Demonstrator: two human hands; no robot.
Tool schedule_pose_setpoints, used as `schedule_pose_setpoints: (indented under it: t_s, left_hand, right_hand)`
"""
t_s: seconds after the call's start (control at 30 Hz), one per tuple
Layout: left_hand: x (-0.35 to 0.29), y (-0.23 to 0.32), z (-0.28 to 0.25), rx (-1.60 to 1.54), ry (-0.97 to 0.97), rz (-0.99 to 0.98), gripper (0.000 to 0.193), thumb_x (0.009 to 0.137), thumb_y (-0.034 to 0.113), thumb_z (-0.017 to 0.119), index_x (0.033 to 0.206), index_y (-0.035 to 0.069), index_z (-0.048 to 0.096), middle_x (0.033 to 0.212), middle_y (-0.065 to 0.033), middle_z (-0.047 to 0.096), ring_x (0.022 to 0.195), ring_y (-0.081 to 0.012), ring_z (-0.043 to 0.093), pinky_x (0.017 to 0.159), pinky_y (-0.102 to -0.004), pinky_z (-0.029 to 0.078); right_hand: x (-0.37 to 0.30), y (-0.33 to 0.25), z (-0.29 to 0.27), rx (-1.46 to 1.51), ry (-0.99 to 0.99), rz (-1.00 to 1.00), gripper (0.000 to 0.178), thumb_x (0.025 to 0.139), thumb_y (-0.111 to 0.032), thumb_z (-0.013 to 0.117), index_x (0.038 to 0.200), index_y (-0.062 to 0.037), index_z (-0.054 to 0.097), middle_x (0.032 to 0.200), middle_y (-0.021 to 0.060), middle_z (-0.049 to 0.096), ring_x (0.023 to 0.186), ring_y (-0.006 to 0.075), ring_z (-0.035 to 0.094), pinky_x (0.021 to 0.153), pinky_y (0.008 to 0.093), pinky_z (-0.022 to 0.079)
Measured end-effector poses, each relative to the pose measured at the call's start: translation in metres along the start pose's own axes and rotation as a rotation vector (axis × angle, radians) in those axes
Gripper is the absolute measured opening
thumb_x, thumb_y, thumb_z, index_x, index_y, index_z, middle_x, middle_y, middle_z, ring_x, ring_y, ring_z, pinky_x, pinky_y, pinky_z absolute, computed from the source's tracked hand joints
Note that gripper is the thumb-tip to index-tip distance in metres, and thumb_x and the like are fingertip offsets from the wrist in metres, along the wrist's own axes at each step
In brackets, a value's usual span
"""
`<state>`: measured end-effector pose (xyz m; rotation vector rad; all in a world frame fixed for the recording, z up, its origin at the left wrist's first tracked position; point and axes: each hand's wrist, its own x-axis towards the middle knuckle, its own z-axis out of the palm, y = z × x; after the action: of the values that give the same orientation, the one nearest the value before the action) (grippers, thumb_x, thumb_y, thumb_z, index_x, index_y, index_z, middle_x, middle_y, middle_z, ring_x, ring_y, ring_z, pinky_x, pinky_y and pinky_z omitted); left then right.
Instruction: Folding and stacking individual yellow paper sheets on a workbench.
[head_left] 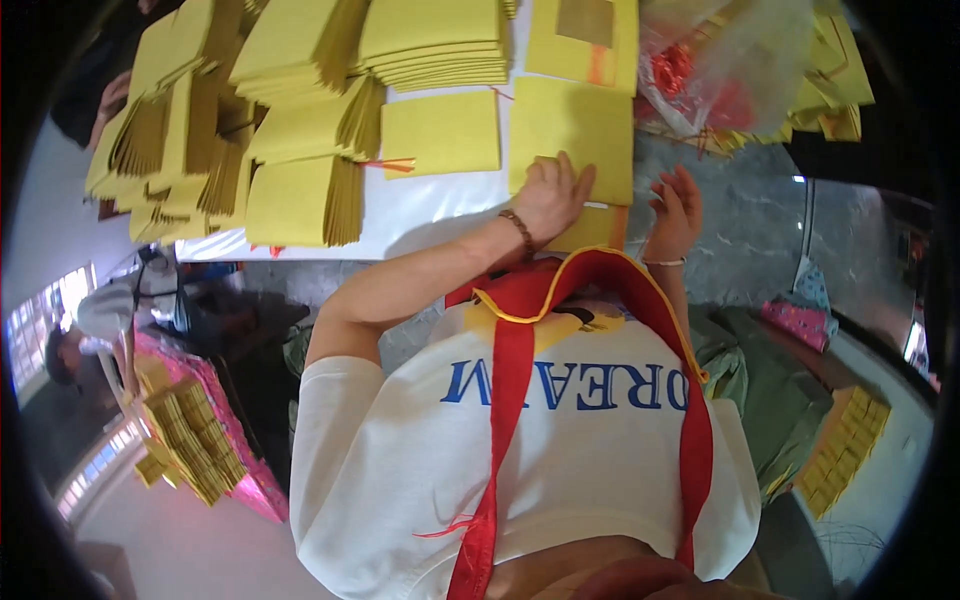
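Observation:
My left hand [556, 200], with a beaded bracelet at its wrist, rests on a yellow paper sheet [570, 112] near the table's front edge. Its fingers are bent and slightly apart, with the tips on the paper. Another yellow piece with an orange strip [600, 228] shows below that hand, partly covered by it. My right hand [677, 215] is raised just off the right side of the sheet, its fingers apart and nothing visible in them. Beyond lies a yellow sheet with a brown patch [586, 22]. To the left is a flat yellow folded piece [441, 133].
Stacks of folded yellow paper [300, 200] crowd the left of the white table [430, 215]. A clear plastic bag [735, 60] with red material lies at the far right beside more yellow pieces [830, 85]. Bundled yellow stacks [195, 435] stand behind me on the left, others [848, 450] on the right.

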<state>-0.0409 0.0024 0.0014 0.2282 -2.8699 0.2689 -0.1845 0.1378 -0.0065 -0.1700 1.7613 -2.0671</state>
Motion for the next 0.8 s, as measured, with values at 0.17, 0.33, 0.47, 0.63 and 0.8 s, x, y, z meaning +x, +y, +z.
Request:
schedule_pose_setpoints:
  t_s: [0.17,0.33,0.47,0.63,0.8]
  left_hand:
    - [0.010,-0.007,0.010,-0.095,0.081,0.014,0.035,0.070,0.017,0.051,0.103,0.004,0.054,0.088,-0.0075,0.054,0.073,-0.0193,0.050,0.059,-0.0309,0.039]
    - [0.005,-0.036,-0.028,-0.229,0.186,-0.136,0.031,0.066,0.016,0.054,0.096,0.008,0.056,0.083,-0.0021,0.051,0.075,-0.0184,0.049,0.062,-0.0324,0.038]
    - [-0.036,-0.085,-0.031,-0.130,0.486,-0.237,0.046,0.062,0.011,0.057,0.108,0.015,0.055,0.100,-0.0028,0.055,0.091,-0.0225,0.050,0.073,-0.0362,0.040]
    - [-0.095,-0.118,-0.001,-0.100,0.206,-0.461,0.061,0.060,0.008,0.065,0.118,0.021,0.051,0.113,-0.0022,0.053,0.104,-0.0239,0.047,0.086,-0.0427,0.033]
    - [-0.100,-0.123,0.010,-0.080,0.141,-0.427,0.057,0.064,0.011,0.066,0.118,0.022,0.051,0.115,-0.0022,0.050,0.107,-0.0229,0.044,0.088,-0.0445,0.031]
  right_hand:
    - [-0.009,0.001,-0.002,0.032,-0.041,0.001,0.027,0.083,-0.004,0.052,0.110,-0.0066,0.055,0.097,0.0041,0.060,0.077,0.0117,0.056,0.063,0.0221,0.042]
    - [-0.014,-0.014,0.013,0.043,-0.097,-0.165,0.025,0.084,-0.004,0.052,0.108,-0.0054,0.054,0.097,0.0055,0.059,0.076,0.0120,0.055,0.064,0.0224,0.042]
    - [-0.008,-0.018,0.027,-0.075,-0.109,-0.134,0.024,0.084,-0.003,0.052,0.108,-0.0044,0.054,0.098,0.0064,0.059,0.078,0.0125,0.056,0.066,0.0230,0.044]
    - [-0.008,-0.012,0.076,-0.137,-0.579,0.072,0.024,0.084,-0.003,0.052,0.108,-0.0014,0.054,0.101,0.0051,0.058,0.082,0.0124,0.055,0.071,0.0248,0.045]
    - [-0.014,0.000,0.124,-0.396,-0.856,-0.280,0.025,0.081,-0.006,0.054,0.107,-0.0029,0.055,0.099,0.0079,0.057,0.085,0.0191,0.056,0.074,0.0272,0.045]
